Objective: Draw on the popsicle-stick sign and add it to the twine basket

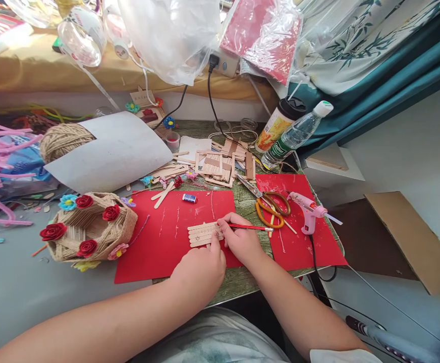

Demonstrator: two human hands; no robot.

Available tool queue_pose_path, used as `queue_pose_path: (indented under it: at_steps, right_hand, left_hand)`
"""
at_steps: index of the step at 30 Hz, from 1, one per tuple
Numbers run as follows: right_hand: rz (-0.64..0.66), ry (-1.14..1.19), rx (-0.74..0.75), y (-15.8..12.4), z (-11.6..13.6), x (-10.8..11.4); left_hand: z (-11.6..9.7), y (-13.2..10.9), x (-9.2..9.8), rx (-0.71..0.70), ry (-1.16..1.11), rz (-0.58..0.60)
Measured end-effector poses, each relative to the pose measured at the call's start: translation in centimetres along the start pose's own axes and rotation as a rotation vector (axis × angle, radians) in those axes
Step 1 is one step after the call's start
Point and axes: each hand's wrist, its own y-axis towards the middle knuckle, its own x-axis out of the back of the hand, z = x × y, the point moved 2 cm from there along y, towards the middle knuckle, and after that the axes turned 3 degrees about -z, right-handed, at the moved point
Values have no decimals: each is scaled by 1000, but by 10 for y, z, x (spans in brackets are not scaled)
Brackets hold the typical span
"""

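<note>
A small panel of glued popsicle sticks (201, 234) lies on a red sheet (174, 232) in front of me. My left hand (199, 269) is closed, its fingertips pressing on the panel's near edge. My right hand (238, 237) is closed on a thin red pencil (256, 228), whose tip meets the panel's right end. The pencil's other end points right toward the orange-handled scissors (271, 206).
A pink glue gun (310, 209) rests on a second red sheet (303, 247) at the right. A twine basket with red paper roses (91, 227) stands at the left. Loose sticks and stick frames (220, 166), a twine ball (63, 141), a water bottle (297, 133) and a cup (280, 123) crowd the back.
</note>
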Motion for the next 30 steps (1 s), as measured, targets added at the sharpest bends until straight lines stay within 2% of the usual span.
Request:
queue_pose_path:
  at_steps: [9, 15, 30]
  right_hand:
    - [-5, -95, 14, 1, 3, 3]
    - [-38, -128, 51, 1, 6, 3]
    - [-44, -133, 81, 3, 3, 3]
  left_hand:
    - [0, 2, -4, -10, 14, 33]
    - [-1, 2, -12, 8, 29, -42]
    - [-1, 2, -14, 13, 28, -89]
